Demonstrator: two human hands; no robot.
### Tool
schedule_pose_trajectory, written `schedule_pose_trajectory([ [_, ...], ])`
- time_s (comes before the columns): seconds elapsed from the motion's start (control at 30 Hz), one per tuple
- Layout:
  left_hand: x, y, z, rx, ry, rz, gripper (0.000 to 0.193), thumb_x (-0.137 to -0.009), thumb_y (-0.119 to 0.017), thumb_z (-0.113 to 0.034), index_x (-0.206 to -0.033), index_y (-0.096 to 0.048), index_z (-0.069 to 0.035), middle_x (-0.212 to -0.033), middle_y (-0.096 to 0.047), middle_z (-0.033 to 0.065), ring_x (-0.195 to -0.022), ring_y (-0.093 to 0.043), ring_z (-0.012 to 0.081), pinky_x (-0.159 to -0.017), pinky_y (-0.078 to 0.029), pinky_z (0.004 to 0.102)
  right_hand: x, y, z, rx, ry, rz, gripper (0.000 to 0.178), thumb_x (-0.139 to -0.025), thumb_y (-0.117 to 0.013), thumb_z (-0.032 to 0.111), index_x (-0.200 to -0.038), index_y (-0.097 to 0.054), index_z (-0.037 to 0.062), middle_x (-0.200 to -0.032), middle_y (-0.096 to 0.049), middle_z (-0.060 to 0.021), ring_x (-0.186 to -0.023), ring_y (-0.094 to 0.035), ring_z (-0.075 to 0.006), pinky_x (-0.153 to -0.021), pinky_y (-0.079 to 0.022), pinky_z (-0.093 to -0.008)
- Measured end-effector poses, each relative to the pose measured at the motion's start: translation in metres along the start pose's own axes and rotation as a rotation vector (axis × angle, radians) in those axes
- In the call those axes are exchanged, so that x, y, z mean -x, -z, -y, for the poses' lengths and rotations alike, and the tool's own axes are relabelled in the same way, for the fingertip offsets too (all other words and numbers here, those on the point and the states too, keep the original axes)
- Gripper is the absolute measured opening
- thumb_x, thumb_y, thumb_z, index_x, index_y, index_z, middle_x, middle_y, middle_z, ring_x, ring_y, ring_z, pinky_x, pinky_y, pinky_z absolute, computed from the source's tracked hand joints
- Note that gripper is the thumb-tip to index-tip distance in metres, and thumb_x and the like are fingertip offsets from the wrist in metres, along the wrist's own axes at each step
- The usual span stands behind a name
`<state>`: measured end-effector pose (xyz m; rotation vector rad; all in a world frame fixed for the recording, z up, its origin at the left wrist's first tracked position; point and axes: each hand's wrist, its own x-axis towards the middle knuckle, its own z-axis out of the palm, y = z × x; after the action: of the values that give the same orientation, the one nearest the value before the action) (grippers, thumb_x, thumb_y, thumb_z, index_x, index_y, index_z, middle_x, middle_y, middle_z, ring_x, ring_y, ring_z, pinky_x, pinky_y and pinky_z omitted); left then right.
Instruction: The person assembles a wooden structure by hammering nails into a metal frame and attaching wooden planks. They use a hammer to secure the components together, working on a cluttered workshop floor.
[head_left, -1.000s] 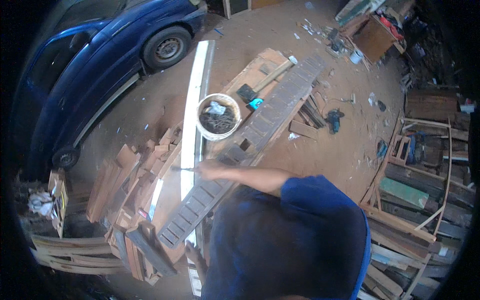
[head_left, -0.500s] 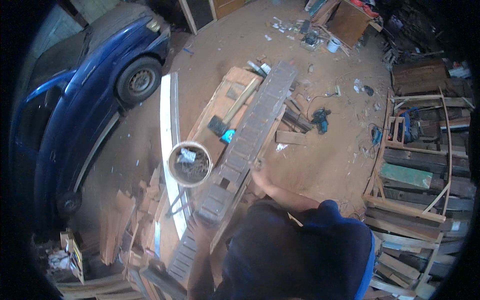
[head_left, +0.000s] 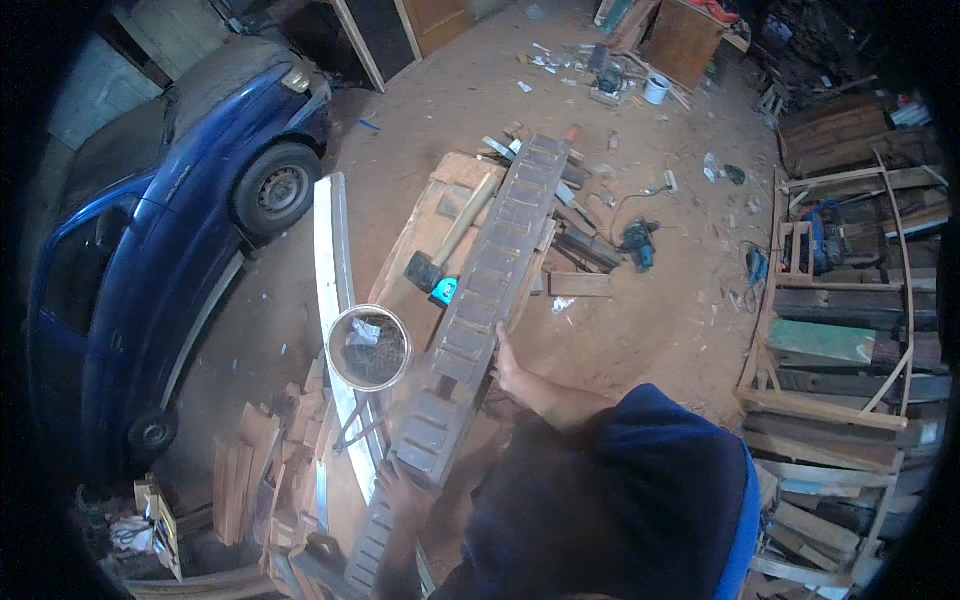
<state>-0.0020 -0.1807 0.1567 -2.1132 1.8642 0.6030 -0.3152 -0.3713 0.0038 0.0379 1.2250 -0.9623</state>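
A long dark brown wooden piece with a row of recessed, slat-like marks, a louvred panel (head_left: 490, 265) by its look, lies slantwise across the workbench. My left hand (head_left: 402, 488) is closed over its near end. My right hand (head_left: 507, 360) grips its right edge about midway, the thumb side up and the other fingers partly hidden below. Under the near end runs a second slotted strip (head_left: 370, 550). Left of the panel lie a mallet (head_left: 455, 230) with a wooden handle and dark head, and a turquoise tape measure (head_left: 444, 291). A round bucket (head_left: 369, 347) with nails or scraps stands close by.
A long white board (head_left: 332, 250) lies to the left, with a parked blue car (head_left: 190, 200) beyond. Broken wood pieces (head_left: 265, 470) are piled near left. A corded power tool (head_left: 638, 245) sits on the dirt floor at right, before stacked timber (head_left: 830, 300) and a wooden frame.
My right hand has shifted slightly along the panel's right edge and now holds its side. The panel sits a little further right over the wood beneath. The whole view has also moved slightly.
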Motion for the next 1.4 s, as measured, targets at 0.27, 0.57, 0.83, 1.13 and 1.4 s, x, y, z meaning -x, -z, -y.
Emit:
schedule_pose_trajectory([
  [0.27,0.131,0.131,-0.042,0.468,-0.072,0.232,0.095,-0.069,-0.082,-0.055,-0.140,-0.050,0.000,-0.128,-0.060,0.0259,-0.125,-0.056,0.0385,-0.104,-0.043,0.0479,0.092,0.013,0.057,-0.351,0.030,0.185,0.097,-0.089,-0.030,0.085,-0.148,-0.046,0.0100,-0.145,-0.054,-0.0139,-0.130,-0.053,-0.0344,-0.110,-0.040,-0.0552],
  [0.57,0.162,0.113,0.002,0.492,0.265,0.323,0.095,-0.069,-0.083,-0.057,-0.133,-0.054,0.007,-0.130,-0.061,0.0250,-0.126,-0.057,0.0329,-0.108,-0.043,0.0425,0.187,0.026,0.070,-0.124,0.088,0.037,0.091,-0.093,-0.030,0.080,-0.146,-0.048,0.0086,-0.140,-0.058,-0.0134,-0.127,-0.056,-0.0312,-0.107,-0.046,-0.0471],
  [0.83,0.140,0.150,-0.016,0.413,0.297,0.155,0.089,-0.074,-0.080,-0.054,-0.134,-0.053,0.006,-0.132,-0.060,0.0230,-0.126,-0.057,0.0318,-0.107,-0.043,0.0411,0.196,-0.003,0.127,-0.349,-0.006,0.317,0.088,-0.093,-0.031,0.079,-0.144,-0.050,0.0101,-0.135,-0.062,-0.0144,-0.125,-0.058,-0.0317,-0.107,-0.046,-0.0501],
  [1.13,0.088,0.205,-0.060,0.380,0.459,0.096,0.083,-0.078,-0.076,-0.050,-0.136,-0.052,0.005,-0.134,-0.059,0.0207,-0.125,-0.057,0.0305,-0.107,-0.044,0.0396,0.105,-0.106,0.268,-0.452,-0.079,0.399,0.087,-0.089,-0.026,0.085,-0.141,-0.051,0.0188,-0.123,-0.062,-0.0110,-0.112,-0.061,-0.0331,-0.099,-0.048,-0.0559],
  [1.4,-0.042,0.265,-0.166,0.357,0.546,0.130,0.078,-0.083,-0.073,-0.047,-0.138,-0.051,0.004,-0.136,-0.058,0.0187,-0.124,-0.057,0.0295,-0.107,-0.044,0.0382,-0.072,-0.117,0.364,-0.853,-0.143,0.752,0.048,-0.093,-0.049,0.056,-0.091,-0.060,0.0100,-0.079,-0.061,-0.0113,-0.074,-0.062,-0.0321,-0.076,-0.054,-0.0478],
])
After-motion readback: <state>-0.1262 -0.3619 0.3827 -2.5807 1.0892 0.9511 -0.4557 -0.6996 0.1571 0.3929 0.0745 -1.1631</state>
